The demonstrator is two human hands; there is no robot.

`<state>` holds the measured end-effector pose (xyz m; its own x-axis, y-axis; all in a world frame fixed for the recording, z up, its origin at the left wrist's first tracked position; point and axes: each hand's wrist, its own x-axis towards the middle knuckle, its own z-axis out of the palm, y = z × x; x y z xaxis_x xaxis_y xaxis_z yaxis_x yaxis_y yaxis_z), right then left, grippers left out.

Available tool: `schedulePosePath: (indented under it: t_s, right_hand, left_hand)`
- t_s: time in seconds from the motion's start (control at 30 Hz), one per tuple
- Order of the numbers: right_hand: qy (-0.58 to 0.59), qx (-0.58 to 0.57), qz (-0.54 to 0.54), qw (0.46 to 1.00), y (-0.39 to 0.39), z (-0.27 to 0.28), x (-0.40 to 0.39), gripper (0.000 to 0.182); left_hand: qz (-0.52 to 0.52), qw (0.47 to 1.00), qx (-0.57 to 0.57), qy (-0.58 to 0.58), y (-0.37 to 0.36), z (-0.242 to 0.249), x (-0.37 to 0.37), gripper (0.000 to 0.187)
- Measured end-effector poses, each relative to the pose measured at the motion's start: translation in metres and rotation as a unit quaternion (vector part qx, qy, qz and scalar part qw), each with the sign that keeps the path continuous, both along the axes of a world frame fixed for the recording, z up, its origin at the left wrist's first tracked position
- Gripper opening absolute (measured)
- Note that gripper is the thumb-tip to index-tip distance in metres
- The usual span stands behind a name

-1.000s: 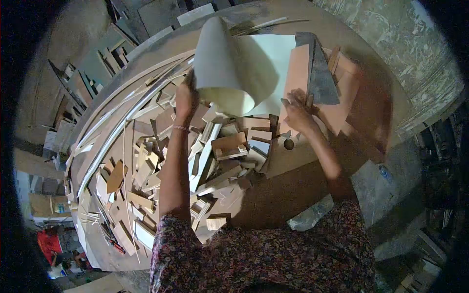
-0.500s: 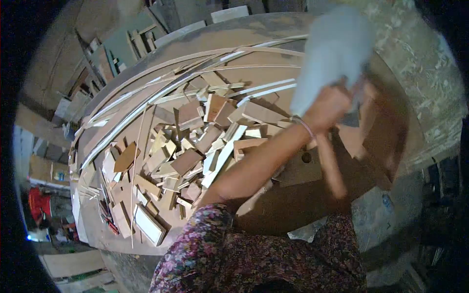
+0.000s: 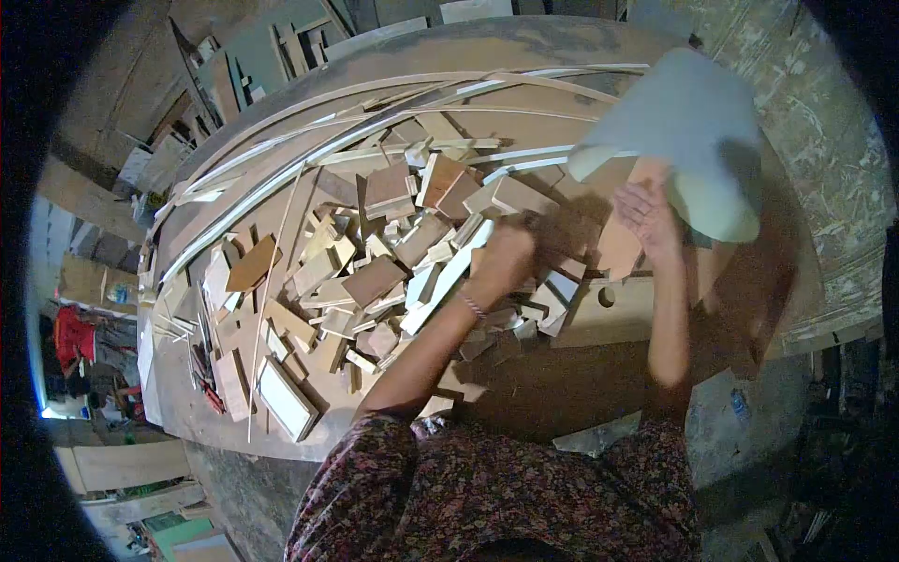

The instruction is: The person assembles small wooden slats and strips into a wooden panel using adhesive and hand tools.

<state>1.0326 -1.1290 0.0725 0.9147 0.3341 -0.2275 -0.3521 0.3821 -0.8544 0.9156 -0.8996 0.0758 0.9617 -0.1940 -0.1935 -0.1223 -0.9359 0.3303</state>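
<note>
My left hand (image 3: 506, 255), blurred and seen from the back, is over the right part of a pile of wood offcuts (image 3: 375, 281); its fingers are hidden. Beside it lies a long white strip (image 3: 449, 279). Farther right, my right hand (image 3: 648, 220) has its fingers partly spread, with nothing visibly gripped. Just above and beside that hand is a large pale, curved, smooth object (image 3: 688, 126), blurred at its edges; whether the hand touches it is unclear. A flat peach-coloured piece (image 3: 618, 248) shows beside the right hand.
Long thin strips (image 3: 272, 211) curve across the far side of the worktable (image 3: 552, 42). A board with a round hole (image 3: 627, 314) lies near the front. Pliers-like tools (image 3: 208, 379) and a white-topped block (image 3: 284, 401) are at the left. More boards (image 3: 225, 89) stand beyond.
My left hand has moved left and down from the pale object to the pile. The pale object has shifted right and down and looks wider. My right hand is now in plain view below it.
</note>
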Motion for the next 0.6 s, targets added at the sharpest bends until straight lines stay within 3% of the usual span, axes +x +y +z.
schedulePosePath:
  t_s: [0.03,0.07,0.1,0.2,0.23,0.3,0.33,0.4,0.47,0.6]
  right_hand:
    - [-0.017,-0.038,0.040,0.998,0.012,0.005,-0.008,0.057]
    - [-0.091,-0.084,0.052,0.991,0.025,0.009,-0.019,0.047]
    - [-0.166,-0.171,0.068,0.969,0.040,0.009,-0.027,0.040]
    - [-0.359,-0.321,0.125,0.868,0.077,-0.007,-0.038,0.026]
    - [-0.379,-0.326,0.165,0.850,0.087,-0.012,-0.043,0.024]
    - [-0.317,-0.340,0.188,0.865,0.102,-0.023,-0.054,0.024]
    - [-0.369,-0.366,0.193,0.832,0.105,-0.023,-0.058,0.025]
    - [-0.469,-0.414,0.199,0.754,0.110,-0.023,-0.063,0.026]
    - [-0.495,-0.446,0.183,0.723,0.114,-0.023,-0.068,0.026]
    - [-0.472,-0.519,0.227,0.675,0.116,-0.004,-0.084,0.021]
  left_hand:
    - [0.065,0.998,0.002,0.007,0.013,0.016,-0.011,0.031]
    - [0.056,0.982,-0.077,-0.160,0.027,0.009,-0.022,0.033]
    - [0.044,0.933,-0.153,-0.324,0.039,0.002,-0.032,0.034]
    - [0.043,0.963,-0.173,-0.203,0.060,0.016,-0.067,0.037]
    - [0.036,0.962,-0.174,-0.207,0.064,0.010,-0.073,0.036]
    - [0.024,0.961,-0.173,-0.215,0.073,-0.015,-0.083,0.033]
    - [0.013,0.951,-0.135,-0.277,0.072,-0.022,-0.085,0.031]
    - [0.059,0.943,-0.175,-0.276,0.067,-0.022,-0.094,0.028]
    - [0.098,0.937,-0.213,-0.259,0.062,-0.022,-0.100,0.022]
    - [0.061,0.928,-0.175,-0.322,0.062,-0.011,-0.115,0.020]
